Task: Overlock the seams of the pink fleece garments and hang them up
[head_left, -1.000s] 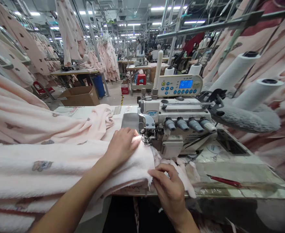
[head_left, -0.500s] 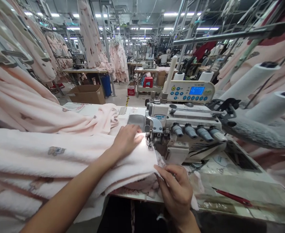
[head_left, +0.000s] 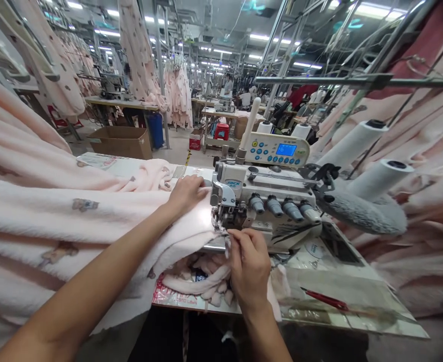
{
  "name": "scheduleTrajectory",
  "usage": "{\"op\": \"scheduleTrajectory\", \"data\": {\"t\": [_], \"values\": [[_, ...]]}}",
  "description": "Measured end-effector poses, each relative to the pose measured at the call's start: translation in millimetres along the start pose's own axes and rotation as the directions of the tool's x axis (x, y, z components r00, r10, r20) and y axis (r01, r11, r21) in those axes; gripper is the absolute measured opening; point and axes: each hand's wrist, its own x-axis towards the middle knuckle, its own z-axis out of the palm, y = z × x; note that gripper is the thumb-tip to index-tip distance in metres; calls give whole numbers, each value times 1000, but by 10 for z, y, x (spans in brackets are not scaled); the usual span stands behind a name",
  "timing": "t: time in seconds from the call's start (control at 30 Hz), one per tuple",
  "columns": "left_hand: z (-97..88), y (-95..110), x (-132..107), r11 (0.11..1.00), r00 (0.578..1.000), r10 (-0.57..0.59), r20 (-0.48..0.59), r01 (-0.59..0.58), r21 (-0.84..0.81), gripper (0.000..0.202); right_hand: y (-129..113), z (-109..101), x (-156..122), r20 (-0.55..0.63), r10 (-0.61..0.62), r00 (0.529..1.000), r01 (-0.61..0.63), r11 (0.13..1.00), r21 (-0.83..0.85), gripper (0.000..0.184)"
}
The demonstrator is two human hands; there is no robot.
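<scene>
A pale pink fleece fabric (head_left: 130, 208) with small bear prints runs from the left up to the presser foot (head_left: 218, 221) of a white overlock sewing machine (head_left: 281, 183). My left hand (head_left: 186, 193) lies on top of the fleece, just left of the needle area, fingers stretched toward the machine. My right hand (head_left: 250, 261) is closed in a pinch at the fleece's near edge, right in front of the presser foot. Its fingertips partly hide what they grip. Below lie pink fleece scraps (head_left: 213, 284) on the table front.
Red-handled tweezers (head_left: 325, 299) rest on the table (head_left: 379, 301) at right. Thread cones (head_left: 379, 176) and a grey fuzzy roll (head_left: 364, 213) stand behind. More pink fleece (head_left: 21, 136) is heaped at left. Beyond are a cardboard box (head_left: 121, 141) and a blue bin (head_left: 155, 130).
The fleece's near edge has fed up to the presser foot, uncovering scraps below. My right hand has moved up toward the needle with it. The whole view has shifted slightly.
</scene>
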Motion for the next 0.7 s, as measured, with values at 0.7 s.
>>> {"op": "scheduleTrajectory", "data": {"t": [0.7], "values": [[-787,-77,-1323,993,900,-117,421,91,81,54,-34,344,-602,594,-153,789,323,927,-190,14]]}}
